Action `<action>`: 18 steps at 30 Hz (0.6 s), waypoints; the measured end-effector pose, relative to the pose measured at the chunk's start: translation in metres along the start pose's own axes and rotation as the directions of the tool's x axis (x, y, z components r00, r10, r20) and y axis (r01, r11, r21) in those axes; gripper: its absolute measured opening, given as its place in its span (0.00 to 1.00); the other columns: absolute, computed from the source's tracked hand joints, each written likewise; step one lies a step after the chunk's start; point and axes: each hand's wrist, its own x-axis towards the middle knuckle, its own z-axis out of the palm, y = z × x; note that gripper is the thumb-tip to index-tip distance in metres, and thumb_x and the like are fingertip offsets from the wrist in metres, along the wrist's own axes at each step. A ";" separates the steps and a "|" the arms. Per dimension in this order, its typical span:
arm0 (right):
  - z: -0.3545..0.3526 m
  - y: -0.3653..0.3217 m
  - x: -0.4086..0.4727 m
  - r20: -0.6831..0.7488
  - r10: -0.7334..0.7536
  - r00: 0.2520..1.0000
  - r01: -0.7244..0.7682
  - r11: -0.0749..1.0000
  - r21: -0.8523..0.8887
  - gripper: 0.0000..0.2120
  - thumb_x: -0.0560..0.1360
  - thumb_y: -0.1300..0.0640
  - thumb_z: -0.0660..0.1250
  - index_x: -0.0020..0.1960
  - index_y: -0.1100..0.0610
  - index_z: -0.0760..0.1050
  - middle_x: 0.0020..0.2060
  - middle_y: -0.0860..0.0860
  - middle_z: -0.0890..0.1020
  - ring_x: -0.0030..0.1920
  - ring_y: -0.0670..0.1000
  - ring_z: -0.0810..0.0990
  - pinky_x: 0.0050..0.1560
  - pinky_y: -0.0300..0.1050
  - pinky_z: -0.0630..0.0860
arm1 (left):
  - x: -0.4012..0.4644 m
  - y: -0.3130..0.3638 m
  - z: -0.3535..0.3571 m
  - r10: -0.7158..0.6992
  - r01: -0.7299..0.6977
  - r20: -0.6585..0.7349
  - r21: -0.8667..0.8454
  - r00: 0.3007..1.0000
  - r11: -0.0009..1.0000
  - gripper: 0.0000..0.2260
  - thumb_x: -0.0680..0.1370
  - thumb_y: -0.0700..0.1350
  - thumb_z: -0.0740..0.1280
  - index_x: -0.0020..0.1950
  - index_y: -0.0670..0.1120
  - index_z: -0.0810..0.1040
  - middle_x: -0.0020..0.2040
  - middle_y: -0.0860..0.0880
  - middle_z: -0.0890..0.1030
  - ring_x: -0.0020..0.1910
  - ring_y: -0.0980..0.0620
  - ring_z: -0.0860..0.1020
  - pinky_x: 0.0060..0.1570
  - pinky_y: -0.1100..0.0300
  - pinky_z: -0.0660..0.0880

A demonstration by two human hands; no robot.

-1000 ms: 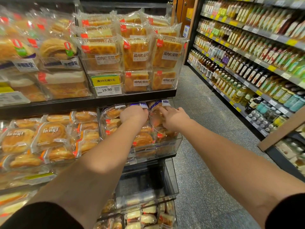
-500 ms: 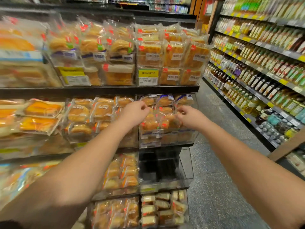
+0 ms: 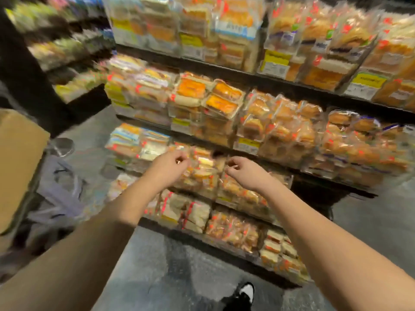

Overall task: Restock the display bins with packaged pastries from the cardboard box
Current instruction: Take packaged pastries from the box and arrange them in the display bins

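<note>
The view is blurred by motion. My left hand (image 3: 167, 166) and my right hand (image 3: 243, 172) hover side by side in front of the low shelf, fingers loosely curled, with nothing in them. Behind them, clear display bins (image 3: 280, 131) hold wrapped round pastries (image 3: 341, 135). The bins run along several shelf levels. The brown cardboard box (image 3: 18, 164) shows at the left edge, apart from both hands; its inside is hidden.
Packaged toast and cake slices (image 3: 224, 102) fill the upper shelves. A grey cloth or bag (image 3: 60, 194) lies crumpled beside the box. Grey floor (image 3: 157, 265) runs before the shelf, with my black-and-white shoe (image 3: 243, 292) on it. Another dark shelf unit (image 3: 67, 48) stands far left.
Both hands have come away from the pastry bin and now hold nothing. The view has swung left, bringing the cardboard box into sight and losing the bottle aisle.
</note>
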 end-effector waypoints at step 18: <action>0.295 -0.299 0.118 0.547 -0.427 0.720 0.599 0.780 -0.179 0.21 0.82 0.49 0.60 0.72 0.56 0.69 0.68 0.55 0.72 0.66 0.58 0.73 0.57 0.45 0.69 | -0.107 -0.363 -0.160 -0.572 0.594 -0.174 0.130 0.802 0.794 0.10 0.81 0.44 0.62 0.43 0.40 0.76 0.38 0.41 0.77 0.36 0.42 0.74 0.35 0.51 0.68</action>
